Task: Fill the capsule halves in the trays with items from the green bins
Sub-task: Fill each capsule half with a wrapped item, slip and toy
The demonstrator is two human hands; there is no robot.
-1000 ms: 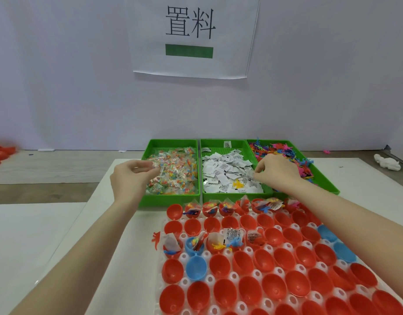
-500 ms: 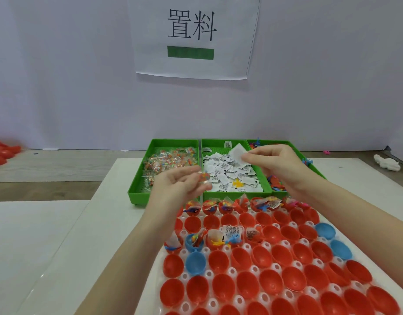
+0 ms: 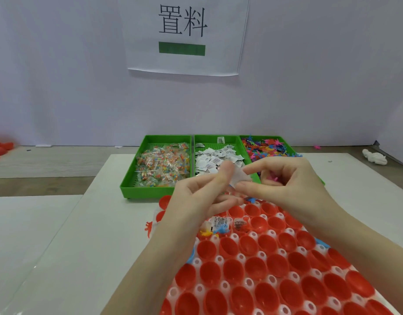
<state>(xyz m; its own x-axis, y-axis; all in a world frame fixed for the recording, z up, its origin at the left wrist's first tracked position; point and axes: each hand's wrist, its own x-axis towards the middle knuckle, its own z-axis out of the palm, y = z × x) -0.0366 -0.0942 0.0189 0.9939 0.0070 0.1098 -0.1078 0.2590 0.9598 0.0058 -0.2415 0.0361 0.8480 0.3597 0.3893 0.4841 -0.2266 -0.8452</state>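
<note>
My two hands meet above the far rows of the white tray point(image 3: 197, 261), which holds several red capsule halves point(image 3: 252, 267). My right hand point(image 3: 286, 183) pinches a white sachet point(image 3: 240, 177), and a pink toy point(image 3: 274, 177) shows inside its curled fingers. My left hand point(image 3: 202, 196) is closed on a clear candy packet point(image 3: 231, 187), mostly hidden, and its blurred thumb touches the sachet's left edge. Behind stand three green bins: candy packets point(image 3: 162, 164), white sachets point(image 3: 215, 156), coloured figures point(image 3: 264, 147). Some far capsule halves point(image 3: 221, 223) hold items.
A paper sign point(image 3: 184, 35) hangs on the white wall behind the bins. A small red figure point(image 3: 148, 228) lies left of the tray. Loose red capsule halves point(image 3: 0, 148) lie far left, and a white toy point(image 3: 215, 159) lies far right.
Both hands left the bins and came together over the tray. The right hand brought a white sachet down to the left hand, which carried a candy packet from the left bin.
</note>
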